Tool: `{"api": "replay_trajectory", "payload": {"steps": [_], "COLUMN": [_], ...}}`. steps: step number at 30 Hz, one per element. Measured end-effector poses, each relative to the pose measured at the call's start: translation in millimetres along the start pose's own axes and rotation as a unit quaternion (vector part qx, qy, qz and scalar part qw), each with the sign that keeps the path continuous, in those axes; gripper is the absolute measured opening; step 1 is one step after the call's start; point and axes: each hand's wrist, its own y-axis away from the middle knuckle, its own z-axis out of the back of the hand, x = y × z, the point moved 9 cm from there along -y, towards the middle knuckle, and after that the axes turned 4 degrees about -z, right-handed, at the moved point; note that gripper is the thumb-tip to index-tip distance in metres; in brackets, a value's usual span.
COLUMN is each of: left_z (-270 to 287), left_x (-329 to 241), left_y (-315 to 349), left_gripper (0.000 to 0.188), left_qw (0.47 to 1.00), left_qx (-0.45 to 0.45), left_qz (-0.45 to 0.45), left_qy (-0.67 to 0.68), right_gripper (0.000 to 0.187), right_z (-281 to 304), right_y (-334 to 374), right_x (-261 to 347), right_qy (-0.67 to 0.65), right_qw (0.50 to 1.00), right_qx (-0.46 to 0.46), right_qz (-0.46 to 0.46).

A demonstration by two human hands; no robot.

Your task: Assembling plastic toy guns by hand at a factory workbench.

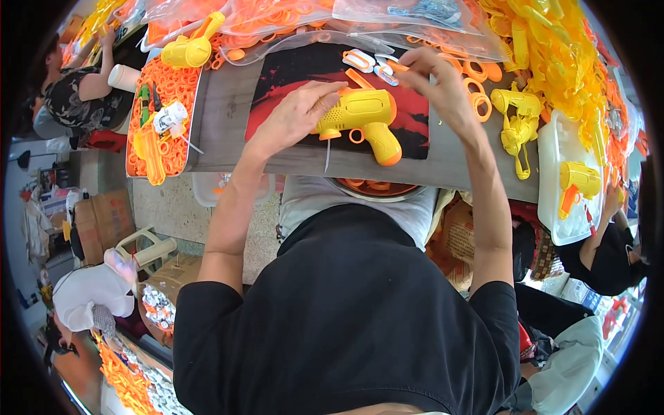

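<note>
A yellow toy gun [363,107] with an orange rear cap lies on its side on a black and red mat [266,97]. My left hand [299,116] is closed over its left end, the fingers resting along the top edge. Just above the gun, my right hand [439,79] pinches a small orange part [396,66] between thumb and fingertips. Beside that part lie white and orange pieces [360,60] and a white piece with a blue patch [385,75]. An orange ring [356,135] shows at the gun's trigger. A thin white strip [328,155] hangs below its left end.
On the left, a tray [129,155] holds orange rings, tools and a white bottle [170,117]. Yellow gun bodies [517,124] lie at right beside a white bin [550,194]. Bags of orange parts [290,17] line the far side. Other people sit on both sides.
</note>
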Motion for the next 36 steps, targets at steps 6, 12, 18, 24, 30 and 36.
{"api": "replay_trajectory", "payload": {"steps": [6,12,18,24,30,36], "left_z": [-2.3,-12.4,-14.2,-16.8,-15.8,2.8], "left_x": [14.6,14.1,13.0,24.2,10.8,-15.9], "left_y": [-10.0,-15.5,-18.4,-14.6,-13.7,-32.0], "left_gripper": [0.042,0.046,0.058,0.057,0.057,0.053], "left_qw": [0.993,0.988,0.997,0.998,0.999,0.987], "left_qx": [0.026,0.06,0.01,-0.025,-0.044,-0.153], "left_qz": [0.023,0.095,0.046,0.028,0.014,-0.044], "left_qy": [0.11,0.102,0.056,0.043,0.015,-0.022], "right_gripper": [0.013,0.014,0.012,0.02,0.012,0.019], "right_z": [-51.7,-54.8,-25.7,-28.8,-30.6,15.6], "right_y": [13.1,10.6,12.4,-20.4,-33.6,-28.1], "right_x": [24.1,26.5,20.2,-4.2,-23.4,-31.1], "right_qy": [0.202,0.215,0.175,0.387,0.376,0.102], "right_qw": [0.974,0.974,0.97,0.89,0.898,0.984], "right_qx": [0.016,0.041,-0.069,-0.099,-0.076,-0.126], "right_qz": [0.099,0.061,0.154,0.221,0.216,0.07]}}
